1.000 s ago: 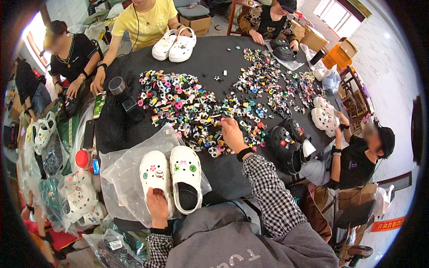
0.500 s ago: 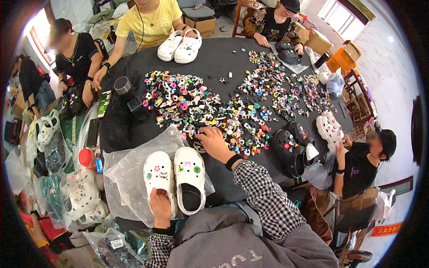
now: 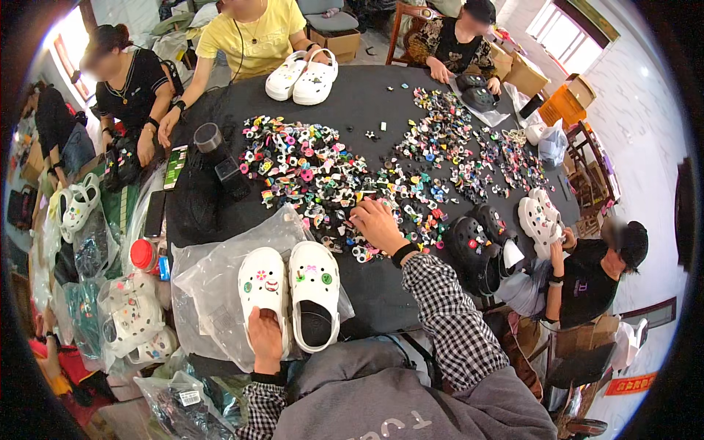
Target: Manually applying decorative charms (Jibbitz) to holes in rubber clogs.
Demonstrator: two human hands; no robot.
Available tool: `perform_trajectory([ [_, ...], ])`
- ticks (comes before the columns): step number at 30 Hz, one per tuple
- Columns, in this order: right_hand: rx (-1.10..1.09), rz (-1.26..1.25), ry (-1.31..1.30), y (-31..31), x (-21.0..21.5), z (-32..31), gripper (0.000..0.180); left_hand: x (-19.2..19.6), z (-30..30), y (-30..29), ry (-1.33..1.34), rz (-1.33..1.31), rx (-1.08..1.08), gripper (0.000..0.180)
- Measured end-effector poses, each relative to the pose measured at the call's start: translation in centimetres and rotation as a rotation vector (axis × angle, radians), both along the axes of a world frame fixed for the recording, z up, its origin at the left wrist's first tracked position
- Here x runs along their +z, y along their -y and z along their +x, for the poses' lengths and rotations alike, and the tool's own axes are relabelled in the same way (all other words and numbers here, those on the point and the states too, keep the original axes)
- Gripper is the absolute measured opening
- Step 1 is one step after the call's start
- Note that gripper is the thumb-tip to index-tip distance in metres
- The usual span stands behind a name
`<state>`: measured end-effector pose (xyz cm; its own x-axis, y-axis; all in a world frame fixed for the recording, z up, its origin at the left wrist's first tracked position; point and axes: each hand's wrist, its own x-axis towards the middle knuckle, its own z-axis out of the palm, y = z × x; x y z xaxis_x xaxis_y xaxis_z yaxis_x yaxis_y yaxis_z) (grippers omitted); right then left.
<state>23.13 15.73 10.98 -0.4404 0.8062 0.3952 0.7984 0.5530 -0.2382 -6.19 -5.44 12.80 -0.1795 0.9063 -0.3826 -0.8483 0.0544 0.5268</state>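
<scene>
Right hand (image 3: pixel 378 224) amid crowded charms (image 3: pixel 315 169)

Across the black table (image 3: pixel 389 110): another white pair (image 3: pixel 302 76) before a yellow-shirted person (image 3: pixel 253 37). Black clogs (image 3: pixel 480 246) at the right edge, a decorated white pair (image 3: pixel 540 220) just beside, held by a seated person (image 3: pixel 594 271). Phone (image 3: pixel 174 166) and black cylinder (image 3: pixel 207 137) at the left. Red-capped jar (image 3: pixel 144 254) and bagged clogs (image 3: pixel 132 323) lower left. Orange crate (image 3: pixel 562 106) far right.
</scene>
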Motion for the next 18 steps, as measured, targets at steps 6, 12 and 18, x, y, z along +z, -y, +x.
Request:
perform_trajectory([
  [6, -0.137, -0.091, 0.067, -0.7, 0.0, 2.6, 0.032, -0.2, 0.0, 0.1, -0.015, -0.006, 0.001, 0.039],
  [12, -0.23, -0.224, -0.028, -1.3, 0.0, 4.2, 0.04, -0.7, 0.0, -0.1, -0.055, -0.02, -0.002, 0.043],
  [18, -0.1, -0.12, -0.179, 1.3, 2.0, 3.6, 0.027, -1.4, -0.3, 0.0, -0.04, -0.011, -0.002, 0.044],
])
